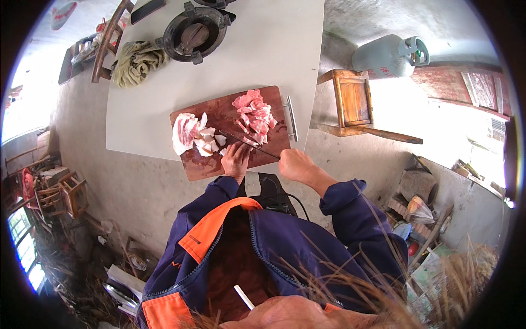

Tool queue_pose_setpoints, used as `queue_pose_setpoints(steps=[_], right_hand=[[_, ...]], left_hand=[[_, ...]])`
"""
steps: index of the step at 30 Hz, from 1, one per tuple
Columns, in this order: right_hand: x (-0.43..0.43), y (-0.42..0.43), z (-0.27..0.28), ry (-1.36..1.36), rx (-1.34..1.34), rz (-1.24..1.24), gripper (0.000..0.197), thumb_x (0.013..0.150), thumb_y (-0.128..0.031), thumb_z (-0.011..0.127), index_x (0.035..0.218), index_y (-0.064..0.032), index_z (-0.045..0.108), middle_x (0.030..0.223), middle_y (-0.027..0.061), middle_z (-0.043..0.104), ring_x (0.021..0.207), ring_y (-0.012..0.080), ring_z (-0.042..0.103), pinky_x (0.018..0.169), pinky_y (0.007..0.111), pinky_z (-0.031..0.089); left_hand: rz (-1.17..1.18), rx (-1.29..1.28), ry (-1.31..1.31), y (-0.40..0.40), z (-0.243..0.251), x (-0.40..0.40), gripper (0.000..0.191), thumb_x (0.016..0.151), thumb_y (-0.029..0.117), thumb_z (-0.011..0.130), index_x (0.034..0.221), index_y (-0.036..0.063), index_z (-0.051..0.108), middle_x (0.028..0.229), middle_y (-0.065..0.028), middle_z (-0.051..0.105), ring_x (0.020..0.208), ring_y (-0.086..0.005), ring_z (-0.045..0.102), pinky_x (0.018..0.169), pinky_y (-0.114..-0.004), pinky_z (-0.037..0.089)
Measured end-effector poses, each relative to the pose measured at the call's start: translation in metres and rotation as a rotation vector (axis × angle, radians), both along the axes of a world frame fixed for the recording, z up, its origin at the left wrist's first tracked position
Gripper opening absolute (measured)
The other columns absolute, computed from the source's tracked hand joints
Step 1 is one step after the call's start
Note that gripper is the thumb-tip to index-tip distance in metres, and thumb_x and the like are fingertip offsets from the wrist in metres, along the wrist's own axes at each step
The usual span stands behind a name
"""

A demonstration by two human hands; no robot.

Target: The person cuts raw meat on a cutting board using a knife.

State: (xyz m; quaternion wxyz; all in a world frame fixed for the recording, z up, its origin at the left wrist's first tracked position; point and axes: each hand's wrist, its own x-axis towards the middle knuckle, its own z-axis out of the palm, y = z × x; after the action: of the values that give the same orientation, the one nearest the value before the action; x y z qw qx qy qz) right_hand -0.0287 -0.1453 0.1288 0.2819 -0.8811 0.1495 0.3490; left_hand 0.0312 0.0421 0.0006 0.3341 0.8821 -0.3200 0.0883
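Observation:
A reddish-brown wooden cutting board [213, 166] with a metal handle [291, 119] lies at the near edge of a light table. My right hand [296, 165] grips a knife [263, 150], whose thin dark blade points up and left across the board. Just left of the blade, my left hand [237, 159] rests on the board, fingers close to the blade; a small pale piece shows beside it, and whether the fingers hold meat is hidden. Sliced pink meat [254, 113] is piled at the board's upper right. A fatty slab of meat [185, 133] and whitish chunks [207, 142] lie at the left.
On the table [263, 49] stand a black gas burner [195, 35], a crumpled greenish cloth [137, 66] and a dark phone [148, 10]. A wooden chair [355, 103] and a grey gas cylinder [382, 55] are to the right. Another wooden chair [107, 45] touches the left side.

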Motion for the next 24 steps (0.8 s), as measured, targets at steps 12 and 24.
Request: queue_pose_setpoints(steps=[12, 24], right_hand=[[0.026, 0.019, -0.024, -0.051, 0.054, 0.027, 0.019, 0.074, -0.009, 0.049, 0.08, 0.0039, 0.062, 0.083, 0.0264, 0.062, 0.081, 0.0419, 0.062, 0.071, 0.049, 0.05], [0.007, 0.023, -0.026, -0.02, 0.059, -0.066, 0.021, 0.075, -0.011, 0.049, 0.077, 0.0043, 0.062, 0.08, 0.0266, 0.062, 0.077, 0.0431, 0.062, 0.07, 0.049, 0.05]], left_hand=[[0.016, -0.075, 0.111, -0.004, 0.007, 0.002, 0.012, 0.073, 0.009, 0.067, 0.084, 0.007, 0.062, 0.085, -0.0066, 0.06, 0.073, -0.0269, 0.057, 0.061, -0.034, 0.047], [-0.063, -0.024, 0.167, 0.006, 0.004, 0.002, 0.013, 0.071, 0.005, 0.065, 0.084, 0.0064, 0.061, 0.086, -0.0072, 0.058, 0.078, -0.0277, 0.056, 0.065, -0.035, 0.048]])
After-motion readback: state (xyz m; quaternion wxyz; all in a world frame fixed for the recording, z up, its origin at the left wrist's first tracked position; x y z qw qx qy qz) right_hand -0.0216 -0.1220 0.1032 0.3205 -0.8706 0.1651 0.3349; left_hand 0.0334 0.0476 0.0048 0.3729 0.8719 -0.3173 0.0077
